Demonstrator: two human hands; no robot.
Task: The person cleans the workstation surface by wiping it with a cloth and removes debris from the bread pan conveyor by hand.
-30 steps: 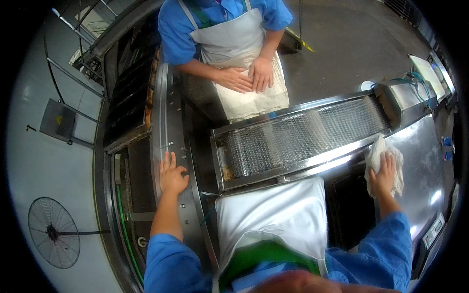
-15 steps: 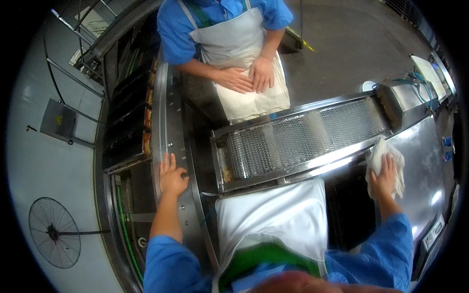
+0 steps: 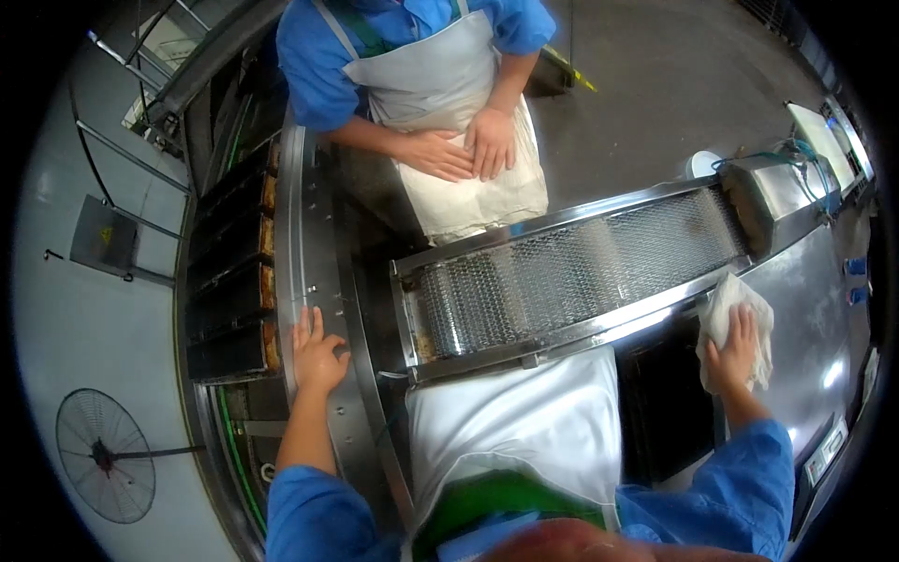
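My left hand [image 3: 319, 359] lies with fingers spread on the metal side rail [image 3: 345, 421] of the line at left. My right hand [image 3: 738, 351] rests flat on a crumpled white cloth [image 3: 721, 314], which lies at the edge of a steel surface [image 3: 805, 318]. Just beyond the left hand's rail, dark baking pans [image 3: 225, 351] stand in a row, with browned edges showing at their right ends. A mesh conveyor belt [image 3: 581, 267] runs between me and another person.
Across the belt, a person in a white apron [image 3: 431, 80] stands with both hands folded over the apron. A wire fan [image 3: 105, 456] is at the left wall. A metal housing [image 3: 768, 201] with cables sits at the belt's right end. Dark pans [image 3: 660, 403] lie below the belt.
The row of dark pans has moved along the line towards me. The view has shifted slightly. Both my hands stay in place on the rail and the cloth.
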